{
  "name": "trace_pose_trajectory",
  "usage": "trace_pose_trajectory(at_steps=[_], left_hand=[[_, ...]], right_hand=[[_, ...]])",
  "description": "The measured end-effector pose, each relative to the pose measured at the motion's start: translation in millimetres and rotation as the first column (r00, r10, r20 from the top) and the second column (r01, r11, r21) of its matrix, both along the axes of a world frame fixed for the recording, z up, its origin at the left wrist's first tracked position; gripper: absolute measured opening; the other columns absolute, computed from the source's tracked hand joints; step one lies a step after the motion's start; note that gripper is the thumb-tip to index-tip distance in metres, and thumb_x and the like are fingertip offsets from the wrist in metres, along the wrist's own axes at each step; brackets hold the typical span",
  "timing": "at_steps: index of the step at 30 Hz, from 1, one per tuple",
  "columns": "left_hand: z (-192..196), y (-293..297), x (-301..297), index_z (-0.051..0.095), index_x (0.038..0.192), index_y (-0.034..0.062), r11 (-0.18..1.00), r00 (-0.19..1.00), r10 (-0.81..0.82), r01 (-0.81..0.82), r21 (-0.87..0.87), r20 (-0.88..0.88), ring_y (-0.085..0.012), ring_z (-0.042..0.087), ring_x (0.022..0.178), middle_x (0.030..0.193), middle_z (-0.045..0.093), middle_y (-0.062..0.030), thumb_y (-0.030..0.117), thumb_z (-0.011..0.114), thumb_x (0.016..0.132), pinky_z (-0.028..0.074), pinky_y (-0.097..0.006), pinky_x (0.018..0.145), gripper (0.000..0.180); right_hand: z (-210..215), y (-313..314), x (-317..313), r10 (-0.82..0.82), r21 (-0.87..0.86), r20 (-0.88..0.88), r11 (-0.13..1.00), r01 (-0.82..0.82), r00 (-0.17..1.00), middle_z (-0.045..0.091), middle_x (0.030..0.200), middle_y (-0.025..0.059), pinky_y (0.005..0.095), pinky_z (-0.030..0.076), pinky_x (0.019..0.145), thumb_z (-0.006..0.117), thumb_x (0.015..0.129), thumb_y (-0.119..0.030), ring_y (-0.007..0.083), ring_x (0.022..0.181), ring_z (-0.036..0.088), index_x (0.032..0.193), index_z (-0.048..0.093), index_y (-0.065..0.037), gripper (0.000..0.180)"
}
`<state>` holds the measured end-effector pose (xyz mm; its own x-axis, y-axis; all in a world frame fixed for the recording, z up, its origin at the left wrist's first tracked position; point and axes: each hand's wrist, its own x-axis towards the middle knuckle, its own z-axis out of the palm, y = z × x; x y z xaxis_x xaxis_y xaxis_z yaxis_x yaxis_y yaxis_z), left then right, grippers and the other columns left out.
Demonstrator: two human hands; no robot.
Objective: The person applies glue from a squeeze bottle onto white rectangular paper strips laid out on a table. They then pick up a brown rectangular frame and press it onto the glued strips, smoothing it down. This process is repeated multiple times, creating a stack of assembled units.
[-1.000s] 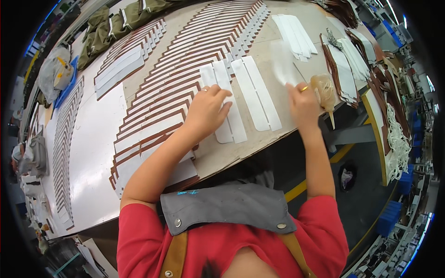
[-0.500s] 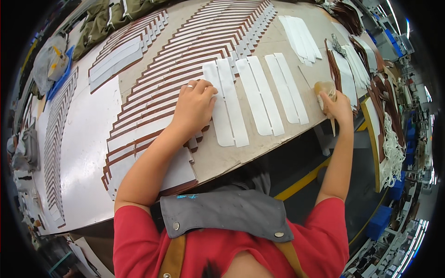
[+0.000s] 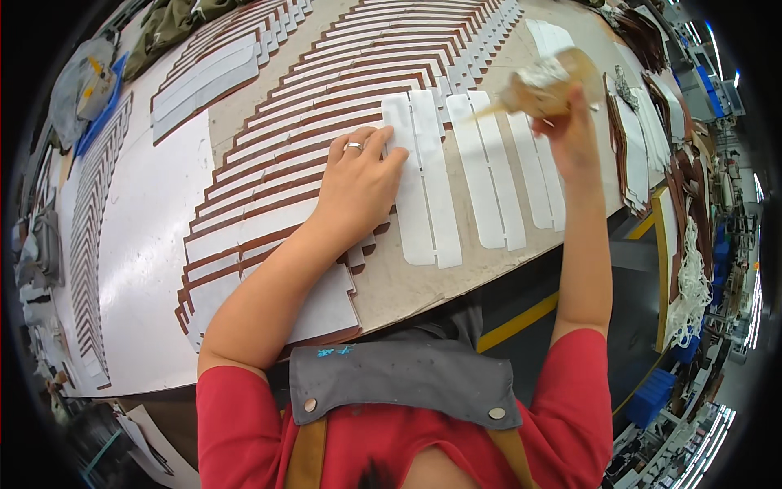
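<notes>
My right hand point(image 3: 573, 138) is wrapped round a yellowish squeeze bottle point(image 3: 562, 77), raised above the table and blurred by motion. Its thin pointed nozzle aims left, over the upper part of a white strip pair point(image 3: 493, 187). A nearer white strip pair point(image 3: 425, 204) lies flat to the left of that one, and a third pair point(image 3: 544, 183) lies partly behind my right arm. My left hand point(image 3: 358, 183) rests palm down with its fingers apart, its fingertips at the left edge of the nearest pair. Beneath it spreads a long overlapping row of white pieces with brown edges point(image 3: 277, 171).
More overlapping pieces point(image 3: 208, 85) lie at the far left, with a narrow fanned row point(image 3: 90, 244) beyond the white board. White sheets point(image 3: 550, 37) lie at the back right. Brown and white stacks point(image 3: 631, 155) and tangled white cord point(image 3: 691, 285) sit off to the right.
My right hand has lifted the bottle from the table's right edge up and leftward, turning its nozzle from downward to leftward. My left hand stays beside the nearest strips; the whole view has shifted slightly.
</notes>
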<state>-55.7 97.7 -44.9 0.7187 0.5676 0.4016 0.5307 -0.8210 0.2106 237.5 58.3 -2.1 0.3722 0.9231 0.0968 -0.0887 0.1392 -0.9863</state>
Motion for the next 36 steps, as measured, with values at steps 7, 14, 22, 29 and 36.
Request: trace_pose_trajectory(at_steps=[7, 14, 22, 29, 36], left_hand=[[-0.5, 1.7, 1.3, 0.053, 0.105, 0.0048, 0.998, 0.999, 0.022, -0.025, -0.051, -0.044, -0.0284, 0.048, 0.11, 0.12, 0.051, -0.0101, 0.014, 0.058, 0.081, 0.033, -0.042, 0.095, 0.026], [1.7, 0.9, 1.3, 0.053, 0.105, 0.0032, 0.998, 0.998, 0.023, -0.026, -0.062, -0.061, -0.0288, 0.046, 0.111, 0.122, 0.05, -0.0109, 0.014, 0.058, 0.081, 0.032, -0.042, 0.096, 0.027], [2.6, 0.9, 1.6, 0.053, 0.106, 0.0036, 0.998, 0.997, 0.023, -0.027, -0.055, -0.073, -0.0288, 0.046, 0.111, 0.122, 0.05, -0.0108, 0.014, 0.058, 0.081, 0.032, -0.042, 0.096, 0.028], [1.2, 0.7, 1.8, 0.053, 0.104, 0.0044, 0.999, 0.998, 0.026, -0.029, -0.034, -0.063, -0.0286, 0.048, 0.109, 0.12, 0.051, -0.01, 0.014, 0.059, 0.08, 0.034, -0.041, 0.095, 0.027], [-0.3, 1.0, 2.4, 0.053, 0.102, 0.0053, 0.999, 0.998, 0.034, -0.034, 0.001, -0.05, -0.028, 0.049, 0.108, 0.118, 0.053, -0.0081, 0.014, 0.06, 0.079, 0.036, -0.04, 0.093, 0.026]], right_hand=[[-3.6, 52.9, -51.9, -0.021, 0.03, 0.187, 0.999, 0.015, 0.982, 0.062, 0.081, 0.0097, 0.0227, 0.049, 0.049, 0.061, 0.082, -0.051, 0.0128, 0.055, 0.06, 0.106, 0.051, 0.0, 0.057], [-13.1, 66.8, -54.3, -0.01, 0.119, 0.221, 0.993, -0.016, 0.975, 0.061, 0.081, 0.0105, 0.0225, 0.049, 0.047, 0.063, 0.082, -0.049, 0.0133, 0.052, 0.059, 0.105, 0.051, 0.001, 0.057], [-17.5, 67.9, -53.3, -0.02, 0.104, 0.216, 0.995, -0.002, 0.976, 0.061, 0.08, 0.01, 0.0224, 0.048, 0.046, 0.062, 0.083, -0.048, 0.0131, 0.05, 0.058, 0.104, 0.051, 0.001, 0.055], [-18.7, 41.3, -55.6, 0.007, 0.008, 0.196, 1.0, -0.009, 0.981, 0.06, 0.076, 0.0093, 0.0226, 0.045, 0.042, 0.06, 0.085, -0.045, 0.0128, 0.046, 0.054, 0.104, 0.051, 0.001, 0.051], [-15.5, 2.6, -70.8, 0.007, -0.054, 0.094, 0.999, -0.002, 0.996, 0.058, 0.077, 0.0086, 0.0218, 0.042, 0.038, 0.066, 0.081, -0.042, 0.0112, 0.043, 0.052, 0.106, 0.047, 0.002, 0.054]])
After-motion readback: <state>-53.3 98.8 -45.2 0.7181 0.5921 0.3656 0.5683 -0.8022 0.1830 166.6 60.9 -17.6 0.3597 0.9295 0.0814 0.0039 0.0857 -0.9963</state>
